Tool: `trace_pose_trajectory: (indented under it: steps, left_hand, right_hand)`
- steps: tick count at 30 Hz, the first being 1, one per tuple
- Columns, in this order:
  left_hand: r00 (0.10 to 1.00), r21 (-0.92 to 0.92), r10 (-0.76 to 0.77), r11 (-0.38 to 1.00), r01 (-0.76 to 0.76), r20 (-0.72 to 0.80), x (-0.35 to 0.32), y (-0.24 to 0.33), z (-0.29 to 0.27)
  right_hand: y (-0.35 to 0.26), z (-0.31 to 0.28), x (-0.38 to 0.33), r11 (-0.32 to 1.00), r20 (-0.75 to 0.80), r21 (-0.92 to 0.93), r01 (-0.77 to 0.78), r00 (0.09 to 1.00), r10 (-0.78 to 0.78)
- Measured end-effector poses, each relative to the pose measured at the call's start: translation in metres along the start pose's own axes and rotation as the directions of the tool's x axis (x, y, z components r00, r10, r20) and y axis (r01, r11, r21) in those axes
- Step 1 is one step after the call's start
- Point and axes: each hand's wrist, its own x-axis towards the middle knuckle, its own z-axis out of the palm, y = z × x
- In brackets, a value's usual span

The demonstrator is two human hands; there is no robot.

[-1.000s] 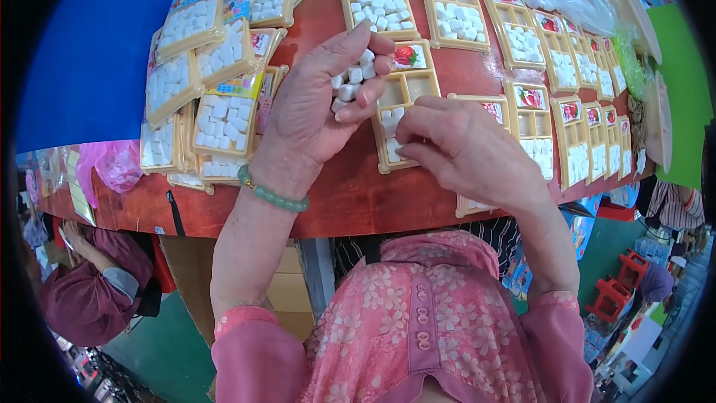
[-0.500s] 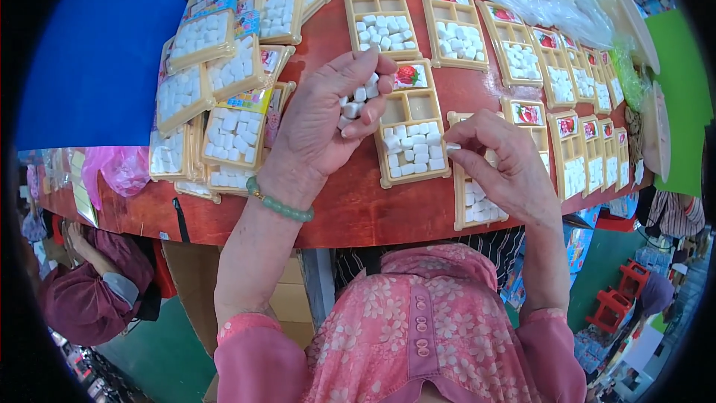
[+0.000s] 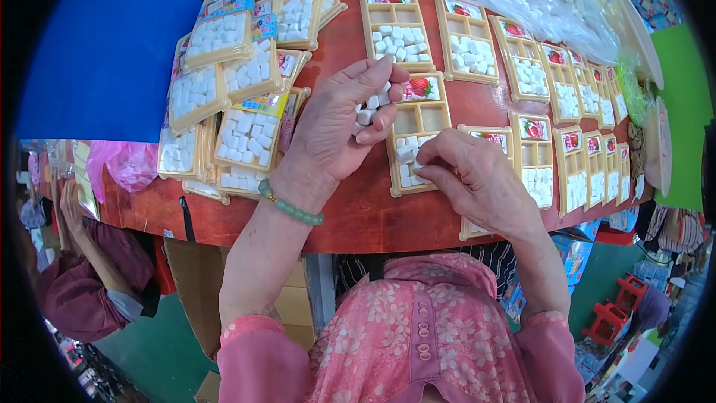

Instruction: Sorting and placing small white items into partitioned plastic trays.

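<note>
Left hand (image 3: 335, 130) cups white cubes (image 3: 371, 108); right hand (image 3: 473, 179) pinches 1 over the lengthwise tray (image 3: 418, 138).

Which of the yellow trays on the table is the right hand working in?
The partly filled tray directly under the right hand, fingertips in its lower compartment; the row beyond lies untouched.

Our left hand (image 3: 339, 130) cups white tablets (image 3: 371, 107); our right hand (image 3: 477, 179) presses tablets, apparently, into the tan tray (image 3: 424, 121) on the red bench (image 3: 358, 213).
</note>
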Motion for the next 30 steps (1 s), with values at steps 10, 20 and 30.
trace_pose_trajectory:
  steps: [10,20,30]
  left_hand:
    - [1.000,0.017,0.011,1.000,-0.012,0.023,0.001,-0.002,0.001]
    - [1.000,0.011,0.013,1.000,-0.013,0.025,0.003,-0.004,-0.002]
    - [1.000,0.013,0.018,1.000,-0.018,0.001,0.002,-0.003,-0.001]
  right_hand:
    - [0.004,0.010,0.000,0.992,-0.002,-0.069,0.106,0.994,-0.106]
    - [0.000,0.012,0.000,0.991,-0.023,-0.136,0.007,1.000,-0.010]
    - [-0.014,-0.001,-0.002,0.983,0.022,-0.173,0.065,0.998,-0.063]
